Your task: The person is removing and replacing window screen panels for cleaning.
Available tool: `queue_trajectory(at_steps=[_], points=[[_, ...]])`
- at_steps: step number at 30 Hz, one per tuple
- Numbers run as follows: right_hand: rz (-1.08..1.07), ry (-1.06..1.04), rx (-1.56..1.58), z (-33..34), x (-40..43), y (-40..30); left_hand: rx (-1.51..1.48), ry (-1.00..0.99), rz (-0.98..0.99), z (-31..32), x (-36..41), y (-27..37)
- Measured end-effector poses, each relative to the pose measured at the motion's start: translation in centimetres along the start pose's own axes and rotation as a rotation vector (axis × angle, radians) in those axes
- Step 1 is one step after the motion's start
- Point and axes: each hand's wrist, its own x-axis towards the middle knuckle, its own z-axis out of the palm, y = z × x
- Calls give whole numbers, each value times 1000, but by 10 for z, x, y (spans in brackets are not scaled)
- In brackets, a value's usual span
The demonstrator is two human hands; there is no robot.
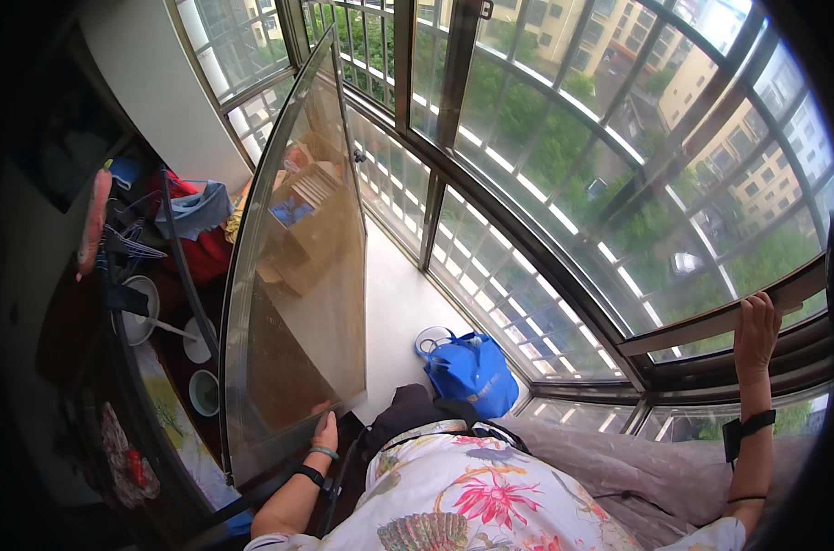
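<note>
My left hand (326, 432) holds the near lower edge of a framed glass window sash (306, 303), which stands upright and tilted on my left. Some of its fingers are hidden behind the sash. A small latch (358, 157) sits on the sash's far side edge. My right hand (756, 337), far to the right, has its fingers curled over a brown metal window rail (706, 320) at the foot of a large glass panel (554, 158). A gap shows below that rail, above the fixed frame.
Through the sash I see cardboard boxes (300, 234). A blue bag (472, 372) rests on the white floor (341, 330). At left are hangers (138, 241), hanging clothes (193, 210), a bowl (204, 392) and a dark bar (186, 275). Sheer curtain fabric (582, 454) lies beside me.
</note>
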Motion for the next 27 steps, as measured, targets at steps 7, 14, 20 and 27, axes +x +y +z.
queue_trajectory(at_steps=[7,14,20,27], points=[[16,-53,-38,7,-25,16,-49,44,118,6,10,-22],[17,-69,-53,9,-44,27,-146,52,96,5,13,-23],[36,-93,-89,9,-55,31,-52,108,197,5,17,-32],[58,-137,-111,12,-68,41,-121,91,99,6,17,-26]])
